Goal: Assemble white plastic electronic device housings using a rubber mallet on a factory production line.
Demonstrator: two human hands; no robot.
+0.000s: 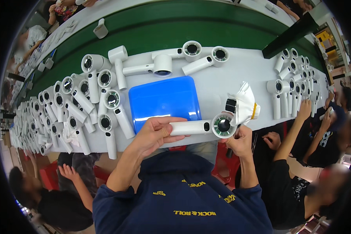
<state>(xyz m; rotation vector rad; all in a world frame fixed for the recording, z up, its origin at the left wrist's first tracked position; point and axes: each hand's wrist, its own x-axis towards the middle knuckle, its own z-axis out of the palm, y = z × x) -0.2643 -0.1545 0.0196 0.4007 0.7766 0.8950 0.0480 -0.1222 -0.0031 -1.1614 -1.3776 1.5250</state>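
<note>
- While the left hand (154,133) is gripping the plain end of a white handheld fan (193,128), the thumb is pressing on the near face of the handle and the other fingers are passing behind it.
- Of those left fingers, one is running along the handle's upper edge and others are showing below its lower edge, so the handle's end is lying pinched between them and the thumb.
- The handle is pointing from the left hand toward the right, nearly level, and its black oval window is sitting just beside the round head.
- The round head, with its dark hub, is facing up toward the camera, near the right hand (241,141).
- The right hand's thumb is resting at the head's lower rim; its other fingers are curling and partly hiding, so I cannot tell how tightly they are closing or what they are pinching.
- A crumpled white wrapping (245,103) with a yellow edge is standing just above the right hand; whether those fingers are touching it, I cannot tell.
- Just beyond the held fan, a blue tray (163,102) is lying on the white table (257,76).
- A crowd of similar fans (72,113) is covering the table at the left, and another group (294,87) is standing at the right.
</note>
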